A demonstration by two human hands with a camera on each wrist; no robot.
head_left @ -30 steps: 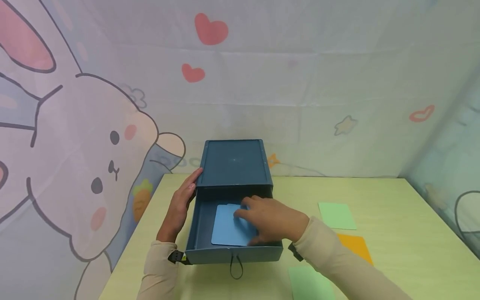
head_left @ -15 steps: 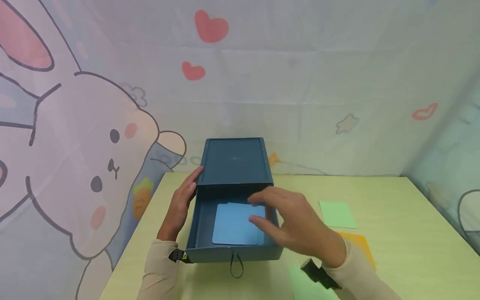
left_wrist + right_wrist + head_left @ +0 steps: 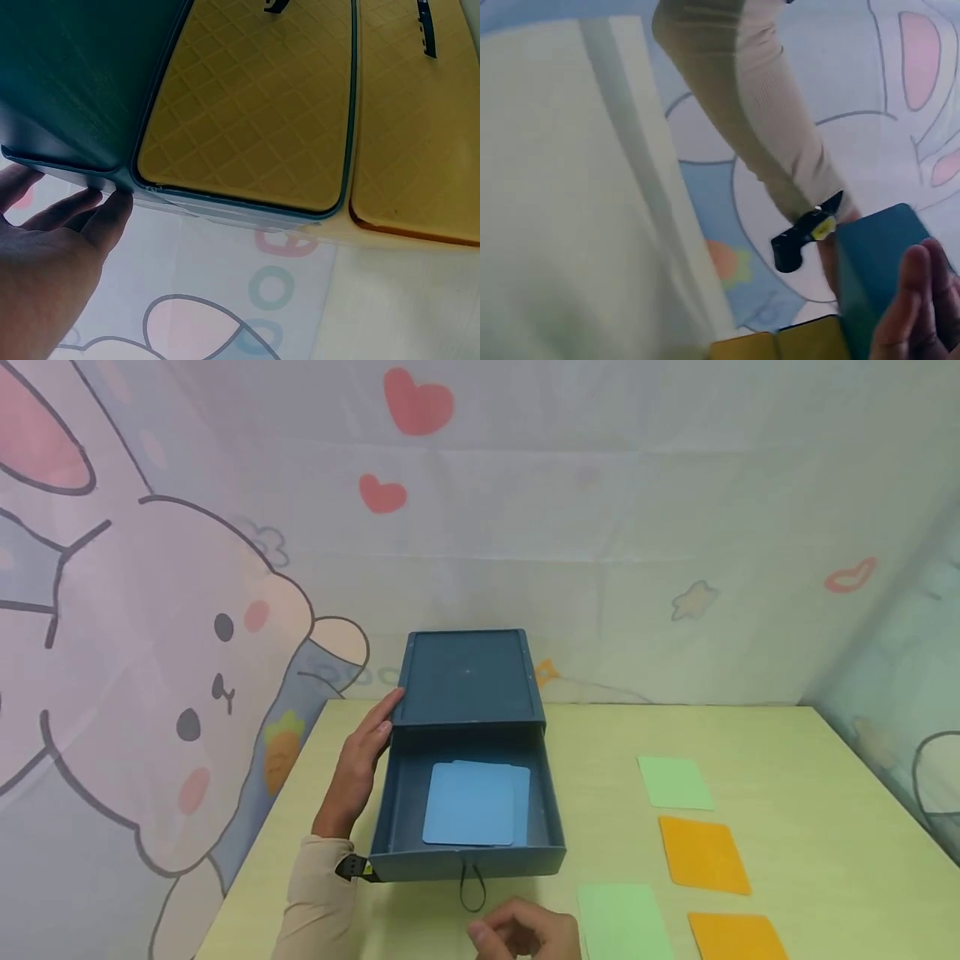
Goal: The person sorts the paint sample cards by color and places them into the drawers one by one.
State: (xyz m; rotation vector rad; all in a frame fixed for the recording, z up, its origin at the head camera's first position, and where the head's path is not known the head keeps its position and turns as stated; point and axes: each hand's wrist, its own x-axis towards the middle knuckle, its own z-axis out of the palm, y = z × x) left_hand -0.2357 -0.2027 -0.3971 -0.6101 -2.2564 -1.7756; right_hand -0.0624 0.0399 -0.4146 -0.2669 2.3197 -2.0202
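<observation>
A dark blue box (image 3: 468,677) stands on the table with its top drawer (image 3: 468,864) pulled out. Two overlapping light blue square cards (image 3: 469,806) lie inside the drawer. My left hand (image 3: 358,768) rests along the box's left side, fingers extended; the left wrist view shows its fingertips (image 3: 116,210) against the box edge. In front of the drawer, just below its black loop pull (image 3: 472,892), is my right hand (image 3: 528,933), fingers loosely bent and holding nothing visible. Its lower part is cut off by the frame; the right wrist view shows its fingers (image 3: 915,292) near the box.
Pale green squares (image 3: 675,782) and orange squares (image 3: 705,854) lie on the table right of the box. Yellow panels with a diamond pattern (image 3: 247,112) show below the blue drawer. A printed cloth (image 3: 600,527) hangs behind the table.
My right hand has left the drawer, swinging out to the right and then down in front of it. The blue cards stay inside. The left hand keeps its place.
</observation>
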